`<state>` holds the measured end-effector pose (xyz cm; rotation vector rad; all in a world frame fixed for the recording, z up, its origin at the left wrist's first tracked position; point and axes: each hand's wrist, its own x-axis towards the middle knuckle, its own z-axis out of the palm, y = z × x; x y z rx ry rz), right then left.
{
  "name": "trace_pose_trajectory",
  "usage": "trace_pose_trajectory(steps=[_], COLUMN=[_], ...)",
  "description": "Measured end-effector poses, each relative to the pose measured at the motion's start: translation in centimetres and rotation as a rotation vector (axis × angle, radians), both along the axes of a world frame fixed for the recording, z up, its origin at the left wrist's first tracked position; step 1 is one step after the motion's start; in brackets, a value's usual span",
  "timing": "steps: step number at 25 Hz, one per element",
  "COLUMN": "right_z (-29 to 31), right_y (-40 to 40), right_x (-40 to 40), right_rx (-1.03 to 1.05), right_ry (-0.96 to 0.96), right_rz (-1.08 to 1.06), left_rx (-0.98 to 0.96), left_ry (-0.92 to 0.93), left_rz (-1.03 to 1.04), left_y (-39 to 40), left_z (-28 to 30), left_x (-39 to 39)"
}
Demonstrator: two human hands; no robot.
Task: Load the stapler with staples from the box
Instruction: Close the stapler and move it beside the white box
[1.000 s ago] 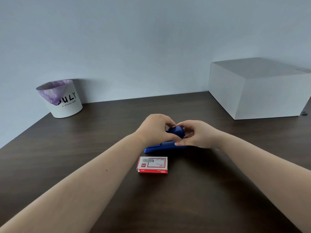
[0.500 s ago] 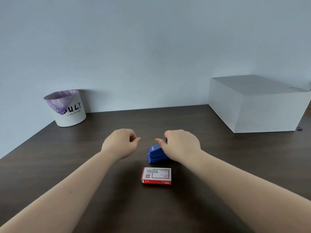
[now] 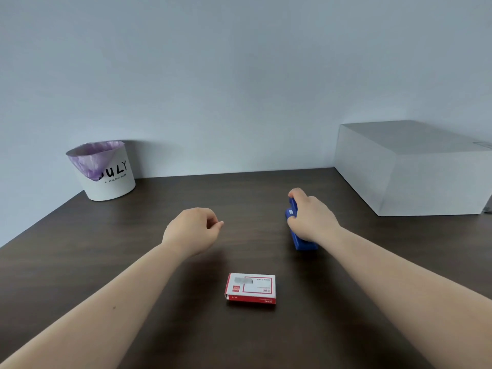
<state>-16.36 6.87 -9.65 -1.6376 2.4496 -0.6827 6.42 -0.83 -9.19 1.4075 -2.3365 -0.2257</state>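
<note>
On a dark wooden tabletop (image 3: 159,328), seen from a head-worn camera looking down, two bare forearms reach forward. To the right of centre, the right hand (image 3: 311,222) is wrapped around a blue stapler (image 3: 302,242), fingers over its top and far end, thumb on its near side. The stapler's base seems to rest on the tabletop, pointing away from the viewer. Whether its top is hinged open cannot be told, since the hand covers most of it.

Left of centre, the left hand (image 3: 193,230) hovers above the tabletop, empty, its fingers loosely curled with thumb and fingertips nearly meeting. It touches nothing.

Nearer the viewer, between the two forearms, a small red and white staple box (image 3: 250,288) lies flat. It looks shut, and no staples are visible outside it. It sits well apart from both hands.

At the back left stands a white bin (image 3: 106,173) with a purple liner; at the back right sits a large white box (image 3: 415,169).

Judging from this, the task is at an early stage. The stapler is in hand, but the box has yet to be opened, a strip taken out and slid into the stapler, and the stapler closed.
</note>
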Motion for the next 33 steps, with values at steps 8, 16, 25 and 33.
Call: trace_pose_trajectory(steps=[8, 16, 25, 33], right_z=[-1.3, -1.7, -2.1, -2.1], right_y=[-2.3, -6.9, -12.8, -15.9], right_x=[-4.3, -10.9, -17.3, -19.8], right_rx=[-0.142, -0.154, -0.103, -0.025], right_ry=[0.186, 0.305, 0.514, 0.638], right_rz=[-0.103, -0.212, -0.296, -0.37], left_rx=[-0.016, 0.033, 0.02, 0.033], left_ry=[0.016, 0.056, 0.076, 0.072], left_rz=[-0.101, -0.267, -0.348, -0.384], left_y=[-3.0, -7.8, -11.3, -12.7], left_z=[-0.9, -2.3, -3.5, -3.8], left_x=[-7.3, -18.2, -24.2, -25.8])
